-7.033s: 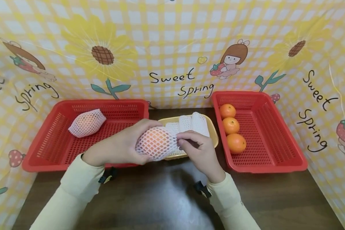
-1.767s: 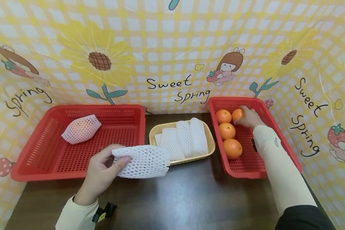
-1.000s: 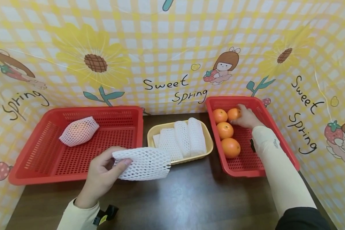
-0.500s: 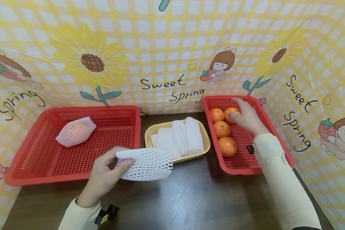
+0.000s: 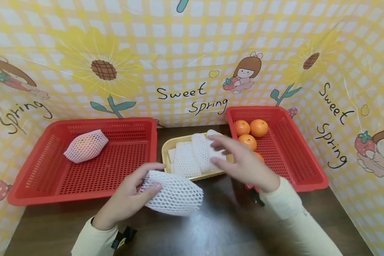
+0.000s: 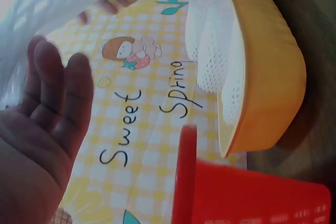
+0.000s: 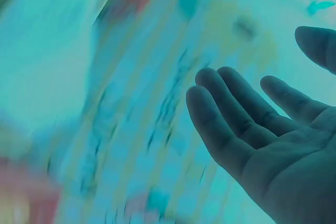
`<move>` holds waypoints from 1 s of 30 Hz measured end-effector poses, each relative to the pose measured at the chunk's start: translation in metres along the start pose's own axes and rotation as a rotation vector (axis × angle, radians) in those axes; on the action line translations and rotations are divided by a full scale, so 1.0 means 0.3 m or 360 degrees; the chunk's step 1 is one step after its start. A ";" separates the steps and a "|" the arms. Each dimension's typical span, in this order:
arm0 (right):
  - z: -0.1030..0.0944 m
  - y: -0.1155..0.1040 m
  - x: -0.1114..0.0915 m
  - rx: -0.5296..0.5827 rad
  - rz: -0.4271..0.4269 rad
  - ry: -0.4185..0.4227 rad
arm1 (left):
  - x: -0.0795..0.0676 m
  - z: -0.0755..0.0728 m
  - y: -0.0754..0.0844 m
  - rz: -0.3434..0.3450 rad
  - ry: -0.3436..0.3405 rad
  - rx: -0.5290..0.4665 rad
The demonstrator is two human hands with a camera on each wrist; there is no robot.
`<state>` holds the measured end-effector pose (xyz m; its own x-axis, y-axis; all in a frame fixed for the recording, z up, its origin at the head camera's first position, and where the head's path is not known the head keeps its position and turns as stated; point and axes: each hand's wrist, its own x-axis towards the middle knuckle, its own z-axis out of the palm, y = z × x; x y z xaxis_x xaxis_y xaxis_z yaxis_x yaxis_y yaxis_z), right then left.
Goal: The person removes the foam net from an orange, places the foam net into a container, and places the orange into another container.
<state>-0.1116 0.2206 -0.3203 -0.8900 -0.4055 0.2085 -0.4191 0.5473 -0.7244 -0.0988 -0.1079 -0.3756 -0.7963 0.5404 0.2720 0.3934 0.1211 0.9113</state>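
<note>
My left hand (image 5: 128,199) holds a white foam net sleeve (image 5: 176,195) above the table's front, thumb on top and fingers beneath. In the left wrist view the sleeve (image 6: 31,30) is blurred, with curled fingertips beside it. My right hand (image 5: 243,161) is over the right end of the yellow tray (image 5: 165,147), fingers apart, holding nothing. Its palm and spread fingers show in the right wrist view. Several foam net sleeves (image 5: 187,160) lie in the tray. Bare oranges (image 5: 259,128) sit along the left side of the right red basket (image 5: 302,149); my right hand partly hides one.
A left red basket (image 5: 131,160) holds one orange in a foam net (image 5: 86,145). Both baskets and the tray stand on a dark wooden table (image 5: 166,234), against a yellow checked cloth backdrop (image 5: 179,53).
Seven seconds ago my hands held a netted orange; the sleeve now looks flat. My right hand set an orange among the others in the right basket, let go and moved left to the tray.
</note>
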 end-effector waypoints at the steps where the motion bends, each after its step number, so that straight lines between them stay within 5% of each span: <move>1: 0.031 -0.019 -0.008 0.0063 -0.0034 -0.0048 | 0.003 0.005 0.000 -0.0007 -0.0048 -0.0009; 7: 0.206 -0.061 -0.020 0.0340 -0.0092 -0.0330 | 0.016 0.038 0.004 -0.0044 -0.0242 -0.0046; 12: 0.278 -0.052 -0.024 0.0378 -0.0081 -0.0380 | 0.020 0.051 0.005 -0.0064 -0.0254 -0.0003; 18: 0.315 -0.044 -0.033 0.0674 0.0061 -0.0148 | 0.020 0.060 -0.013 0.0097 -0.0054 -0.0074; 23: 0.342 -0.045 -0.030 0.1028 0.0201 0.0131 | 0.018 0.073 -0.021 0.0177 0.0145 -0.0402; 26: 0.351 -0.052 -0.023 0.1157 0.0267 0.0266 | 0.017 0.090 -0.022 0.0172 0.0151 -0.0520; 30: 0.360 -0.063 -0.011 0.1215 0.0342 0.0375 | 0.017 0.122 -0.021 0.0180 0.0132 -0.0410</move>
<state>-0.0813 0.1327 -0.3782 -0.9867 -0.1382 0.0852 -0.0736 -0.0869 -0.9935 -0.0886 -0.0754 -0.3913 -0.7928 0.4673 0.3911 0.3608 -0.1574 0.9193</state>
